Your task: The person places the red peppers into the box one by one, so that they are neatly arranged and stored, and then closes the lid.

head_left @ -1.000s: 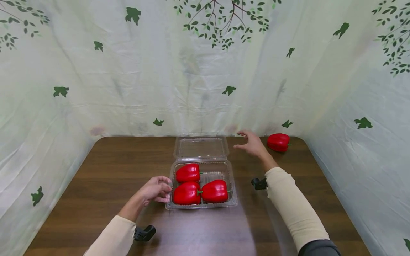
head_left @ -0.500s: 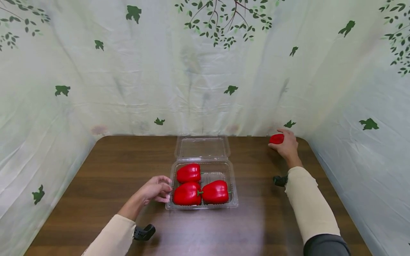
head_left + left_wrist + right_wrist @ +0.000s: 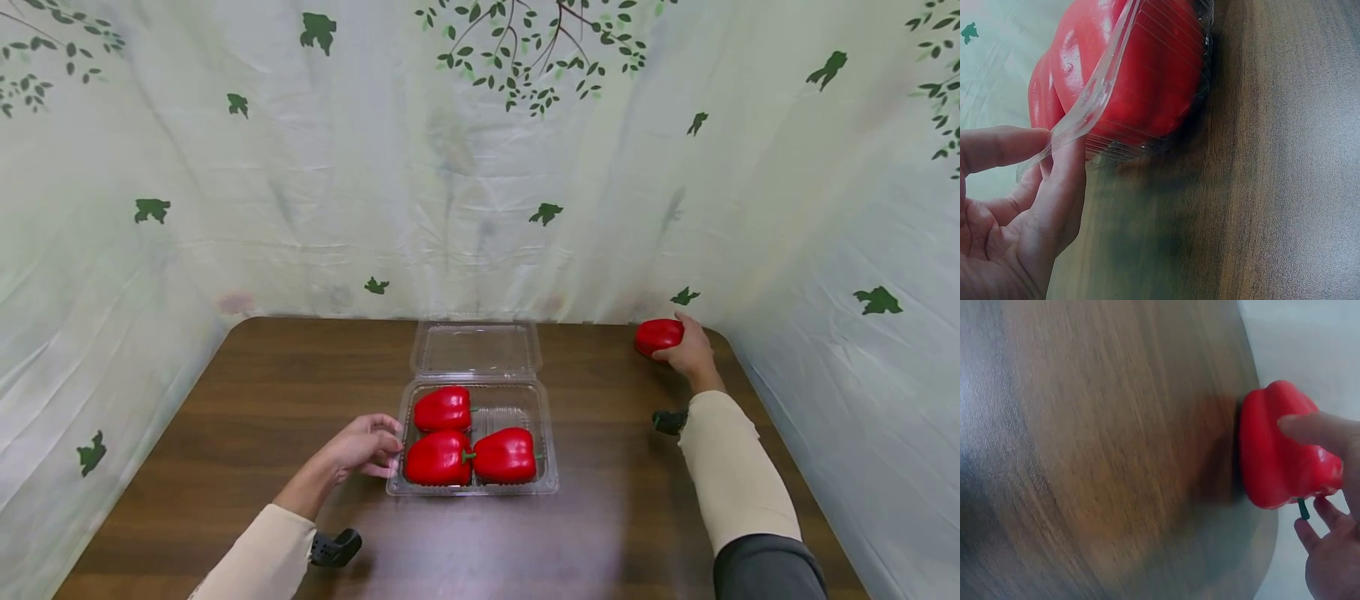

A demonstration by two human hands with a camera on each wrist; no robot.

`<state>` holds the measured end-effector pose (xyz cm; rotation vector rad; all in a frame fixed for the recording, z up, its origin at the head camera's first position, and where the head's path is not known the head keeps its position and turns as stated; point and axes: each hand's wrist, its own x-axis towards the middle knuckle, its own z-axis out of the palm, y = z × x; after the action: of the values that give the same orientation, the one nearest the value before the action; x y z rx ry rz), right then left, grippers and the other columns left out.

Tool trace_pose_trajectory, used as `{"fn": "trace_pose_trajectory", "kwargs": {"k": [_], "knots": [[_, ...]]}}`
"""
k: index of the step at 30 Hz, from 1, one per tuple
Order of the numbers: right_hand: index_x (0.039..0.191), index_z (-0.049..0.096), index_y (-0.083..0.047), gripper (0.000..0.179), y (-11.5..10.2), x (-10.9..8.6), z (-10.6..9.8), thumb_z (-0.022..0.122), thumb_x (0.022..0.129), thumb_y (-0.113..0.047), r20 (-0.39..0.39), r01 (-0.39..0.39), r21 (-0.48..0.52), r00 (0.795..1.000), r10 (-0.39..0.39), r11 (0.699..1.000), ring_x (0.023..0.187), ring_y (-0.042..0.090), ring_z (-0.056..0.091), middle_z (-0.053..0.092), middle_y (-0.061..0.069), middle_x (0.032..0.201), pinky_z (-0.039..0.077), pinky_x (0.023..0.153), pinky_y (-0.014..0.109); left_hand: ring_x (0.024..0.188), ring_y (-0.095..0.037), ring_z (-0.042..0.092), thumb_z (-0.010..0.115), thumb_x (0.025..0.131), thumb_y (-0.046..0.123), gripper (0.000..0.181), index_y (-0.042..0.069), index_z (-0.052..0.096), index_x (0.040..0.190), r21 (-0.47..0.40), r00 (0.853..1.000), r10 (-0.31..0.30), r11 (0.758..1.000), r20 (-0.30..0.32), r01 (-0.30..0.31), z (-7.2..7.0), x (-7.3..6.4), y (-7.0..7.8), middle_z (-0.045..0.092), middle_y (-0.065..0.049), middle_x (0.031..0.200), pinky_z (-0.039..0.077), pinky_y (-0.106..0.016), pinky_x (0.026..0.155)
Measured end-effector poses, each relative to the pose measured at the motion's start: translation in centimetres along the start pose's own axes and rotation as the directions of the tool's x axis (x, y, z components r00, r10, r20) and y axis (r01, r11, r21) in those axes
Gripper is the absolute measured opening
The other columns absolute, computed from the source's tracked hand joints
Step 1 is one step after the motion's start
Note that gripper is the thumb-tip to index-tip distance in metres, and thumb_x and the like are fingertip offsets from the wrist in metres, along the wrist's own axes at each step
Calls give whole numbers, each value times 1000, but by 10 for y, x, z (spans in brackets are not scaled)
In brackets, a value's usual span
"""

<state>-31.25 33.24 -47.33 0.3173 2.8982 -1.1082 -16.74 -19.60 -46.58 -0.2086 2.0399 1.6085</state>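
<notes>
A clear plastic clamshell box (image 3: 513, 487) lies on the table with its lid (image 3: 476, 348) folded back. Inside its tray sit a red bell pepper (image 3: 442, 409) at the back left, another bell pepper (image 3: 437, 458) at the front left and a third bell pepper (image 3: 506, 456) at the front right. My left hand (image 3: 366, 446) pinches the box's left rim (image 3: 1088, 106) between thumb and finger. At the far right corner, my right hand (image 3: 692, 354) holds one more red bell pepper (image 3: 1279, 447), its thumb across the side; some fingers are hidden behind it.
The brown wooden table (image 3: 262, 400) ends at a pale curtain (image 3: 480, 167) with leaf prints, hanging close behind its far edge and along the sides. A black wrist device (image 3: 336, 547) hangs under the left wrist, and another wrist device (image 3: 670, 421) under the right.
My right hand has moved right from beside the lid to the bell pepper at the far corner and taken hold of it. My left hand has stayed at the box's rim.
</notes>
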Motion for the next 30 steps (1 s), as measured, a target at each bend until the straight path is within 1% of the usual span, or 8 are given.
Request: {"fn": "trace_pose_trajectory", "kwargs": {"k": [3, 8, 11, 14, 19, 25, 30], "knots": [[148, 16, 6, 91, 2, 0, -1, 72, 76, 1, 18, -10, -2, 1000, 10, 1000, 132, 52, 23, 21, 33, 148, 36, 101, 65, 66, -22, 61, 56, 91, 4, 32, -2, 44, 120, 0, 1000, 0, 1000, -1, 0, 0, 0, 0, 59, -13, 83, 60, -35, 64], [146, 19, 9, 86, 5, 0, -2, 69, 76, 2, 15, -5, -5, 1000, 5, 1000, 130, 52, 25, 24, 35, 145, 38, 100, 64, 66, -22, 61, 56, 91, 3, 32, -3, 44, 120, -4, 1000, 4, 1000, -3, -4, 0, 0, 0, 59, -13, 83, 60, -36, 64], [146, 21, 9, 82, 6, -2, -2, 67, 79, 0, 11, -1, -1, 1000, 1, 1000, 129, 52, 26, 26, 36, 144, 38, 101, 63, 65, -21, 61, 56, 91, 2, 31, -3, 44, 119, -17, 1000, 8, 1000, 2, -8, 1, 0, 0, 59, -12, 81, 60, -36, 63], [146, 20, 7, 80, 7, -4, -2, 67, 82, -3, 12, -11, 31, 1000, 11, 999, 129, 53, 28, 27, 36, 144, 38, 102, 62, 63, -21, 61, 55, 91, 2, 30, -4, 44, 118, -30, 1000, 12, 999, 9, -12, 1, -1, 0, 59, -12, 78, 60, -35, 63], [147, 21, 5, 80, 9, -10, -1, 69, 83, -7, -3, -19, 70, 1000, 19, 997, 130, 52, 29, 29, 34, 145, 38, 102, 62, 63, -20, 61, 54, 91, 1, 29, -4, 43, 118, -38, 1000, 13, 999, 19, -12, 0, -2, 1, 58, -12, 78, 60, -35, 62], [146, 25, 5, 80, 12, -15, 1, 71, 82, -9, -20, 0, 74, 1000, 2, 997, 129, 51, 31, 32, 33, 144, 39, 101, 62, 64, -21, 61, 55, 92, 2, 31, -3, 43, 120, -25, 1000, 4, 1000, 15, -4, 1, -2, 2, 59, -13, 82, 60, -35, 64], [145, 27, 5, 77, 11, -16, 3, 70, 83, -13, -24, 12, 58, 1000, -11, 998, 128, 51, 33, 34, 33, 143, 37, 102, 62, 64, -21, 60, 55, 92, 3, 32, -3, 43, 120, -31, 1000, 7, 999, 15, -6, 1, -2, 2, 59, -12, 81, 60, -35, 63]]}}
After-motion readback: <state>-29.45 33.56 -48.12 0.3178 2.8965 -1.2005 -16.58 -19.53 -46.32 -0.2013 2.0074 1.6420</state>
